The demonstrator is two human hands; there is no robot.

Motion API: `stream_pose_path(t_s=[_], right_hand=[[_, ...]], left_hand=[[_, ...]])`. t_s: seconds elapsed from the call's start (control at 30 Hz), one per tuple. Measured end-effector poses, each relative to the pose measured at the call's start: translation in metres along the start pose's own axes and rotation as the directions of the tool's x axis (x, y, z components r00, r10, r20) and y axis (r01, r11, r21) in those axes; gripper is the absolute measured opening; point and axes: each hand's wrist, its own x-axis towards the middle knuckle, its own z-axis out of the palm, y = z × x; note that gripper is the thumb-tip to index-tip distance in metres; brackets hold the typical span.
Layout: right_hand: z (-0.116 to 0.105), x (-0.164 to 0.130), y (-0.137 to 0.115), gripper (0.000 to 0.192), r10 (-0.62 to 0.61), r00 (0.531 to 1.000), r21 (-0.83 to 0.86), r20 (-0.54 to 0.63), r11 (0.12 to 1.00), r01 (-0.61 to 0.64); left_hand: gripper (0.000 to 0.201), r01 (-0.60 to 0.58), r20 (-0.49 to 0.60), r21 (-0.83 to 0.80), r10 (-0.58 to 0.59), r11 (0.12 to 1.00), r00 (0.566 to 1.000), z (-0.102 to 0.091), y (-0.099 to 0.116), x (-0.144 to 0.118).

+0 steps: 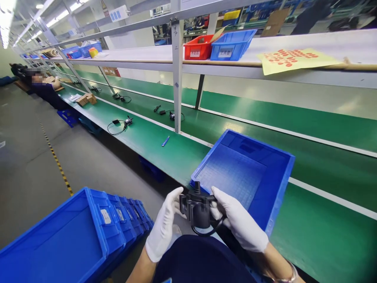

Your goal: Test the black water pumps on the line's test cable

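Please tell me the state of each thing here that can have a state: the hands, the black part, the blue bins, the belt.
Left hand: gloved, gripping the black part.
Right hand: gloved, gripping the black part.
Black part: held off the table, cable hanging below.
Blue tray: on the green belt, empty.
Blue crate: empty, first of a row.

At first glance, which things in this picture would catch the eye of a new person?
Low in the middle, the gloved left hand and right hand grip a small black pump. Just behind it, a blue tray sits on the green bench. Stacked blue crates stand at lower left.
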Motion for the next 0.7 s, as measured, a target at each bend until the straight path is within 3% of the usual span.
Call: stream_pose_path(t_s=[0.07, 0.17, 0.27, 0.33, 0.37, 0.4, 0.43, 0.5, 0.57, 0.63, 0.7], right_hand=[[0.009, -0.004, -0.008, 0.06, -0.063, 0.998, -0.077, 0.006, 0.995, 0.063], [0.022, -0.017, -0.02, 0.062, -0.09, 0.988, -0.101, 0.123, 0.99, 0.103], [0.025, -0.028, -0.024, 0.061, -0.085, 0.989, -0.066, 0.12, 0.993, 0.094], [0.023, -0.03, -0.02, 0.057, -0.112, 0.992, -0.164, 0.067, 0.979, 0.121], [0.021, -0.029, -0.016, 0.055, -0.126, 0.991, -0.228, 0.052, 0.964, 0.135], [0.02, -0.027, -0.013, 0.052, -0.142, 0.989, -0.288, 0.046, 0.946, 0.149], [0.02, -0.026, -0.009, 0.045, -0.153, 0.987, -0.34, 0.046, 0.927, 0.159], [0.023, -0.022, -0.002, 0.029, -0.154, 0.987, -0.422, 0.051, 0.892, 0.161], [0.03, -0.018, 0.005, 0.037, -0.173, 0.98, -0.434, 0.097, 0.879, 0.198], [0.036, -0.014, 0.014, 0.04, -0.196, 0.965, -0.262, 0.172, 0.936, 0.237], [0.041, -0.008, 0.026, 0.054, -0.176, 0.953, 0.075, 0.247, 0.984, 0.162]], left_hand=[[0.068, 0.023, 0.007, -0.057, -0.022, 0.998, 1.0, 0.004, -0.001, 0.005], [0.064, 0.145, 0.078, -0.317, -0.127, 0.937, 0.989, 0.015, -0.011, 0.018], [0.076, 0.289, 0.196, -0.59, -0.213, 0.754, 0.957, 0.023, -0.024, 0.031], [0.069, 0.325, 0.24, -0.748, -0.221, 0.579, 0.945, 0.025, -0.029, 0.034], [0.067, 0.309, 0.229, -0.78, -0.212, 0.544, 0.95, 0.024, -0.03, 0.033], [0.069, 0.269, 0.189, -0.765, -0.195, 0.586, 0.962, 0.024, -0.029, 0.031], [0.074, 0.206, 0.125, -0.691, -0.165, 0.693, 0.978, 0.023, -0.026, 0.027], [0.078, 0.057, -0.009, -0.404, -0.066, 0.913, 0.998, 0.02, -0.014, 0.016], [0.068, -0.059, -0.084, -0.119, 0.049, 0.991, 0.995, 0.014, 0.003, 0.005], [0.07, -0.114, -0.047, 0.011, 0.114, 0.993, 0.992, 0.002, 0.018, 0.001], [0.082, -0.098, 0.063, -0.004, 0.098, 0.995, 0.993, -0.017, 0.019, 0.011]])
